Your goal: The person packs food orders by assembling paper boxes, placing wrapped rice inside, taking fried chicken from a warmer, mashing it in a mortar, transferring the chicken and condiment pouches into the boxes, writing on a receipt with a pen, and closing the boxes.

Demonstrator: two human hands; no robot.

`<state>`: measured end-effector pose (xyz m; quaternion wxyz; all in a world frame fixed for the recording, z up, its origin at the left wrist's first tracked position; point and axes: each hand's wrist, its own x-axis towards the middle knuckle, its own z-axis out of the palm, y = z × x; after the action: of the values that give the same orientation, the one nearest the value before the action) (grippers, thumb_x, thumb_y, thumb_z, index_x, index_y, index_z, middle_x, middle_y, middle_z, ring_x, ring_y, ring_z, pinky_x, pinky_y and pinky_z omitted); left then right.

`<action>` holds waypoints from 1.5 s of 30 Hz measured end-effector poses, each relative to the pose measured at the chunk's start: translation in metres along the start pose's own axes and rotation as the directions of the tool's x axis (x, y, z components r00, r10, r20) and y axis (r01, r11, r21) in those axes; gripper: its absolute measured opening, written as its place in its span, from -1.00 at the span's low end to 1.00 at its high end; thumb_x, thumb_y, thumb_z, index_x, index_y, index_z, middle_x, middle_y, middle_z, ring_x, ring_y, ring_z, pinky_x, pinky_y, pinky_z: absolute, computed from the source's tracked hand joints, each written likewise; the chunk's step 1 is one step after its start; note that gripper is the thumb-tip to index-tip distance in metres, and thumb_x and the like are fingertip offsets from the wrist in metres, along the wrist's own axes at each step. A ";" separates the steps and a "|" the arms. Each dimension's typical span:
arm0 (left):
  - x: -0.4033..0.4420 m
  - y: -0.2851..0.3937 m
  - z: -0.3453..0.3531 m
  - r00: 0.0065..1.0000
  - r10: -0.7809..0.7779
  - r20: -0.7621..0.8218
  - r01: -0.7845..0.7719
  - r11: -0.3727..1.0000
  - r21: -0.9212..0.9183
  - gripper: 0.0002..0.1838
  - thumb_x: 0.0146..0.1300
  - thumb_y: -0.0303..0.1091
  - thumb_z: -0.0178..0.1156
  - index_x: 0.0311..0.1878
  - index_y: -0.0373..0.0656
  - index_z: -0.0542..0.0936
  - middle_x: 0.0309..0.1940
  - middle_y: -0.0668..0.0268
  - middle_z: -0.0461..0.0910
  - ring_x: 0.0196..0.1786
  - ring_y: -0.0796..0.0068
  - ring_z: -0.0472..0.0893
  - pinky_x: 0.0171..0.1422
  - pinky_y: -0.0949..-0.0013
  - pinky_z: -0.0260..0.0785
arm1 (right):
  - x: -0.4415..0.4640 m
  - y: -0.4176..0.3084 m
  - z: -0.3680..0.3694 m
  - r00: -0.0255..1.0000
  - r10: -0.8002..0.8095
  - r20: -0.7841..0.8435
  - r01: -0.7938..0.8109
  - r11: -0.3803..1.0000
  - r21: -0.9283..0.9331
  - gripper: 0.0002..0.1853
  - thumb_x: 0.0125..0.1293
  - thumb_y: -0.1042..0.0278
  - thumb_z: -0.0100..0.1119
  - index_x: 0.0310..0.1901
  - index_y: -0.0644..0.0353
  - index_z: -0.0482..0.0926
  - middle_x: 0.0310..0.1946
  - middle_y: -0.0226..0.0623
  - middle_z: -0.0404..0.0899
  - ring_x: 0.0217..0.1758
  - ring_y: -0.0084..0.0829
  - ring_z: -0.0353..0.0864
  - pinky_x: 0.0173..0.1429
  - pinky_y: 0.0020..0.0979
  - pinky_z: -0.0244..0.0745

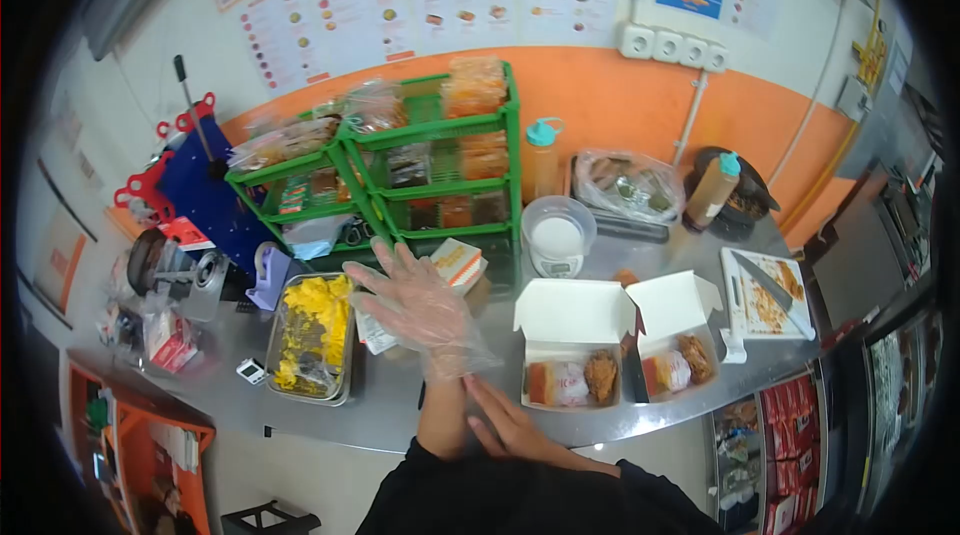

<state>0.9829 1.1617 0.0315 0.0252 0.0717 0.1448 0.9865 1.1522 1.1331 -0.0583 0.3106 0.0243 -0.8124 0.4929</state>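
Note:
My left hand (415,307) is raised over the steel table with its fingers spread. It wears a clear plastic glove (440,335) whose loose cuff flares at the wrist. My bare right hand (512,427) is at the left wrist, its fingers stretched out and apart, with the tips at the glove's cuff. Behind the gloved hand lies a white and orange carton (458,263), partly covered by it. To the right stand two open boxes, a left box (575,307) and a right box (682,297), each with fried chicken and a wrapped item inside.
A metal tray (345,375) of yellow food sits left. Green racks (515,150) with packets stand behind. A kitchen scale (556,263) bears a tub. At right, a knife (765,280) lies on a cutting board (735,310). A tape dispenser (268,280) and sauce bottles (712,193) flank these.

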 end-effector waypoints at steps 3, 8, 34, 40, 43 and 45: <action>0.002 -0.006 -0.007 0.932 0.192 0.308 -0.188 0.981 -0.044 -0.22 0.42 0.22 -0.19 0.56 0.07 -0.09 0.54 0.13 -0.02 0.58 0.18 -0.11 0.62 0.15 -0.40 | 0.021 0.001 0.003 0.994 -0.068 -0.084 0.061 0.994 -0.089 -0.37 0.36 0.46 0.06 0.38 0.53 0.11 0.39 0.22 0.16 0.48 0.05 0.17 0.47 -0.20 0.16; -0.020 -0.020 -0.031 0.892 0.106 0.439 -0.172 0.978 0.113 -0.30 0.45 0.06 -0.14 0.53 -0.04 0.00 0.49 0.08 0.06 0.54 0.17 0.00 0.58 0.18 -0.25 | 0.056 0.023 -0.011 0.995 0.077 -0.068 -0.072 0.994 0.079 -0.24 0.32 0.28 0.16 0.43 0.45 0.05 0.40 0.18 0.16 0.50 0.05 0.12 0.52 -0.16 -0.02; -0.039 0.110 -0.235 0.827 -0.545 0.135 -0.384 -0.373 0.845 -0.82 0.20 -0.51 0.17 -0.12 -0.31 0.52 -0.19 0.07 0.52 -0.15 0.07 0.53 0.01 0.16 0.39 | -0.059 -0.019 -0.190 0.705 0.658 -0.264 -0.693 0.719 -0.057 -0.90 0.34 0.46 0.09 -0.20 0.15 0.61 -0.49 -0.44 0.60 -0.46 -0.62 0.55 -0.37 -0.49 0.46; -0.150 0.016 -0.059 0.152 -0.808 0.569 -0.523 0.423 0.740 -0.83 0.12 -0.52 0.34 -0.20 -0.22 0.61 -0.26 0.18 0.57 -0.22 0.18 0.60 -0.10 0.25 0.48 | -0.112 -0.022 -0.143 0.755 0.655 -0.014 -0.579 0.677 0.453 -0.48 0.40 0.32 0.16 0.36 0.10 0.33 -0.26 -0.42 0.61 -0.33 -0.64 0.49 -0.25 -0.55 0.42; -0.248 -0.055 -0.047 0.132 -0.753 0.645 -0.411 0.550 0.727 -0.79 0.14 -0.53 0.34 -0.13 -0.20 0.62 -0.21 0.19 0.60 -0.18 0.23 0.63 -0.09 0.28 0.50 | -0.140 -0.034 -0.231 0.715 0.671 -0.196 -0.647 0.742 0.177 -0.68 0.47 0.28 0.02 0.13 0.18 0.58 -0.40 -0.35 0.64 -0.43 -0.59 0.52 -0.31 -0.54 0.44; -0.310 -0.102 -0.044 0.300 -0.756 0.582 -0.299 0.505 0.810 -0.79 0.16 -0.56 0.30 -0.12 -0.22 0.60 -0.19 0.17 0.61 -0.16 0.28 0.65 -0.07 0.33 0.51 | -0.204 -0.013 -0.297 0.599 0.744 -0.296 -0.624 0.665 0.410 -0.73 0.48 0.29 -0.01 0.01 0.21 0.64 -0.41 -0.26 0.65 -0.43 -0.55 0.56 -0.27 -0.50 0.49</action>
<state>1.2854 1.2247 -0.0813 0.2364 0.5918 0.5536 0.5361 1.4641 1.3143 -0.0609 0.2640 -0.3627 -0.5920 0.6695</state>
